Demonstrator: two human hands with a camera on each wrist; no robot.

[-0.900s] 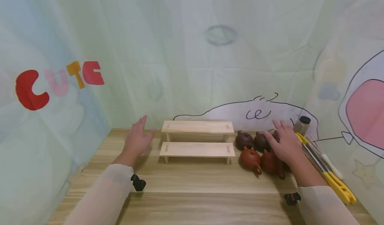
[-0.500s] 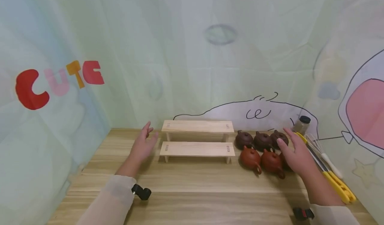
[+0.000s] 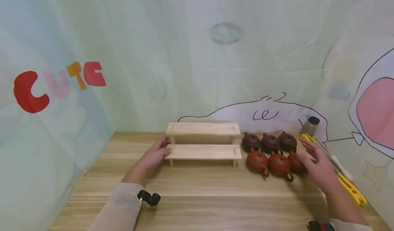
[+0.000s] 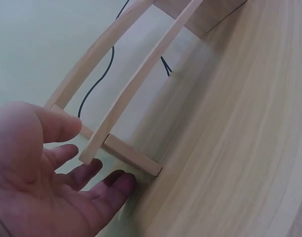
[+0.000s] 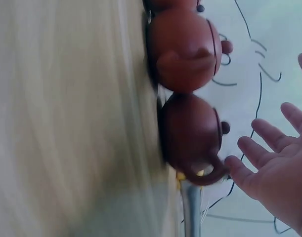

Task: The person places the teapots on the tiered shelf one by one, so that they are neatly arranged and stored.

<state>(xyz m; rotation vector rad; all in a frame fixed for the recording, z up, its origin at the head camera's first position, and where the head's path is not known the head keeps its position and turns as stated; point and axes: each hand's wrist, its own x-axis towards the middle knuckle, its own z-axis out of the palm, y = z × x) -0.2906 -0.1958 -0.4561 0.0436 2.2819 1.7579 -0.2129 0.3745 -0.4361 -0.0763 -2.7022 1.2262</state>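
A two-step wooden rack [image 3: 203, 152] of pale wood stands at the back of the table. My left hand [image 3: 154, 155] is at its left end; in the left wrist view the thumb and loosely bent fingers lie around the shelf ends, and firm contact cannot be made out. Three reddish-brown clay teapots [image 3: 279, 166] stand in a front row right of the rack, with three dark brown teapots [image 3: 271, 142] behind. My right hand [image 3: 320, 171] hovers beside the rightmost red teapot [image 5: 190, 131], fingers spread, holding nothing; one fingertip appears close to its handle in the right wrist view.
At the right edge lie yellow-handled tongs [image 3: 351, 188] and a whisk with a white handle [image 3: 341, 167]. A jar with a black lid [image 3: 311, 125] stands at the back right corner. Printed cloth hangs behind and along both sides of the wooden table [image 3: 209, 203].
My left hand has moved right, to the rack's left end. My right hand has drawn back from above the teapots to their right side, uncovering them. The rack and teapots stay put.
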